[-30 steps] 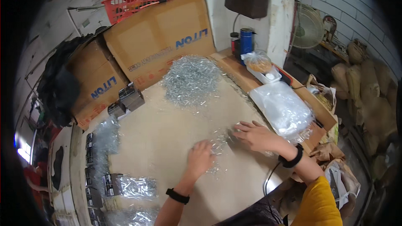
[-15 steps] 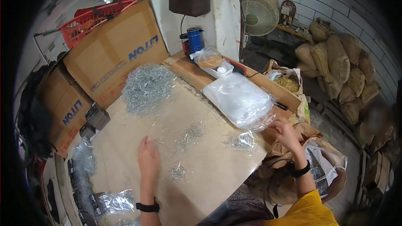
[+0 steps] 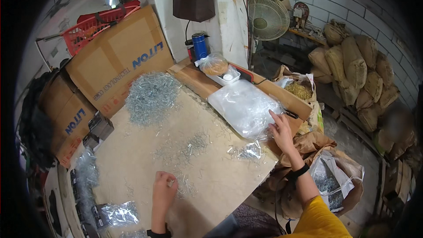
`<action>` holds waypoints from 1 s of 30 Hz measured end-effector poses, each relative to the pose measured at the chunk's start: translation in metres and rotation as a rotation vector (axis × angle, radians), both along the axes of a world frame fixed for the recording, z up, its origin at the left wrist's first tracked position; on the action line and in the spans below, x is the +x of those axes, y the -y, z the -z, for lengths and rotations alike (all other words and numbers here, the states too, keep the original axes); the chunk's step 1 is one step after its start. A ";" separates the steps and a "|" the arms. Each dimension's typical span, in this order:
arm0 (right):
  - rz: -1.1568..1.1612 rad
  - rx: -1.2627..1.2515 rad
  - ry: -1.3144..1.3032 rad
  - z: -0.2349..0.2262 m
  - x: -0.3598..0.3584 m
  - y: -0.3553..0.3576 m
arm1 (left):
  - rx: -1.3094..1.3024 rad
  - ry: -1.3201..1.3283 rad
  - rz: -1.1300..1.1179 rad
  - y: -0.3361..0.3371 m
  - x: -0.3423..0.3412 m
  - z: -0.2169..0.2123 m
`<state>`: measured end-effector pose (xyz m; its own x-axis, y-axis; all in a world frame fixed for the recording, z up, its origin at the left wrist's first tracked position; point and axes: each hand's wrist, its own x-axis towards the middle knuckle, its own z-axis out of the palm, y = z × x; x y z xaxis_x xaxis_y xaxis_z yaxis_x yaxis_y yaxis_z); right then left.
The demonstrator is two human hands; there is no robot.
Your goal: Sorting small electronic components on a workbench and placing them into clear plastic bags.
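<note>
My left hand is low over the board, its fingers curled together beside a small heap of thin, silvery, nail-like metal pieces. What it holds, if anything, is too small to make out. At the right, my right hand lies on the edge of a stack of clear plastic bags, its index finger stretched out and apart from the others. Just left of that wrist is a clear bag with metal pieces. A looser scatter of pieces lies mid-board, and a large heap sits at the back.
Cardboard boxes wall the far left. Filled clear bags and small dark boxes line the left edge. Behind the bag stack stand a white tray and a blue can. An open sack stands right of the board.
My left hand has come nearer and its fingers have curled from spread to closed. My right hand has shifted up and left onto the bag stack, with its index finger extended.
</note>
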<state>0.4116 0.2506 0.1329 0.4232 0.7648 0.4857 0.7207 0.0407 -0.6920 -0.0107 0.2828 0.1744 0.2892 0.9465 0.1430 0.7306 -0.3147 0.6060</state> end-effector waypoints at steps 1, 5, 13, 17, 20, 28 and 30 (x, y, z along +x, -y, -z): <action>-0.003 -0.001 -0.003 -0.005 -0.001 -0.006 | -0.001 -0.003 -0.003 0.000 0.000 -0.002; 0.038 0.074 0.398 -0.009 0.012 -0.023 | 0.122 0.141 -0.154 0.002 -0.007 -0.002; 0.046 0.198 0.246 0.023 0.027 -0.013 | 0.047 -0.084 -0.365 0.016 -0.016 0.006; 0.144 0.368 0.419 0.004 0.020 0.008 | 0.314 -0.166 -0.087 0.032 -0.022 0.029; 0.216 0.455 0.484 -0.009 0.009 0.031 | 0.254 -0.210 0.018 0.045 -0.020 0.044; -0.582 0.035 -1.117 -0.013 -0.089 0.123 | 0.169 0.228 -0.007 0.115 0.020 0.005; -0.711 -0.035 -1.216 -0.013 -0.113 0.144 | -0.024 0.463 0.084 0.144 0.045 0.000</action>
<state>0.2984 0.1066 0.1455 0.0825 0.9936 0.0773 -0.4868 0.1079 -0.8668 0.0339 0.1383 0.1746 0.2762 0.9270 0.2537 0.3544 -0.3436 0.8697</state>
